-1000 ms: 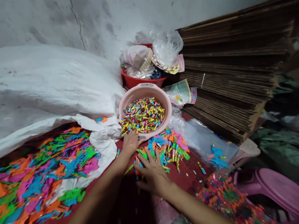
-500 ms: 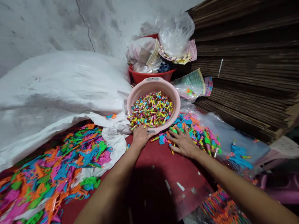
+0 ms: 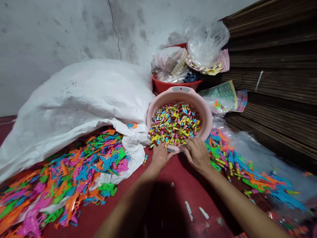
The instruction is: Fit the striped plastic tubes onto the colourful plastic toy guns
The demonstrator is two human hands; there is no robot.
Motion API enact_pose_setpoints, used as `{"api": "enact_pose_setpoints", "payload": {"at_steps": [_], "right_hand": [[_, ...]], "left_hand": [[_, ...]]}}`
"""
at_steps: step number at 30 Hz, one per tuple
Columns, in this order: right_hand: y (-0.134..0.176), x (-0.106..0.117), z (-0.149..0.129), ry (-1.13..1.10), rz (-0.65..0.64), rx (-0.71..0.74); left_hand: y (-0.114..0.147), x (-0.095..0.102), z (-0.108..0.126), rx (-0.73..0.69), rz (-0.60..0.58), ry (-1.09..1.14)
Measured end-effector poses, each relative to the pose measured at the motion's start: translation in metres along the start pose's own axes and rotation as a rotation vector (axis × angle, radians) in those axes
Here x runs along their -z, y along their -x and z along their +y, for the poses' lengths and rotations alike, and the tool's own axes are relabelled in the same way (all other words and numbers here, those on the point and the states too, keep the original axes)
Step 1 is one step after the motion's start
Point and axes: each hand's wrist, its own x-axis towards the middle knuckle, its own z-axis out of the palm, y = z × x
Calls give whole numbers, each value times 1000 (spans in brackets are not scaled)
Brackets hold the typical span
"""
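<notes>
A pink basin (image 3: 208, 114), filled with many small multicoloured tube-like pieces (image 3: 175, 124), is in front of me. My left hand (image 3: 160, 155) grips its near rim, with the fingers over the edge among the pieces and the thumb along the outside by the handle. At the near right of the same rim, my right hand (image 3: 198, 153) has its fingers curled over the edge; its fingertips are partly hidden. A single small tube piece (image 3: 145, 160) lies on the red surface (image 3: 178, 185), left of my left wrist.
Flat plastic toy pieces (image 3: 81, 172) spread at the left beside a big white sack (image 3: 94, 89). More coloured pieces (image 3: 230, 158) lie right of the basin near clear plastic (image 3: 262, 158). A red tub (image 3: 173, 86) with bags stands behind. Stacked cardboard (image 3: 277, 59) rises at right.
My right hand has moved left from the coloured pieces beside the basin to its near rim, and its spread fingers have curled. My left hand stays on the rim. The view has turned left.
</notes>
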Motion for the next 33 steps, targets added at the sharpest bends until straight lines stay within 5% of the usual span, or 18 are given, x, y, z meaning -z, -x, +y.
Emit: {"api": "enact_pose_setpoints", "payload": {"at_steps": [5,9,21,26,33], "right_hand": [[-54,-42,-34,95,-37,-175],[-66,-63,-56,106,-108,-250],[-38,-67,-73,76,-280,31],[-41,-56,-70,-216,-318,106],[-46,-40,-68,-491,-304,223]], "left_hand": [[7,8,-8,-20,-90,87],[17,12,-18,-56,-133,182],[68,32,-19,-23,-277,288],[99,43,-32,-48,-148,438],[143,56,-54,166,165,534]]}}
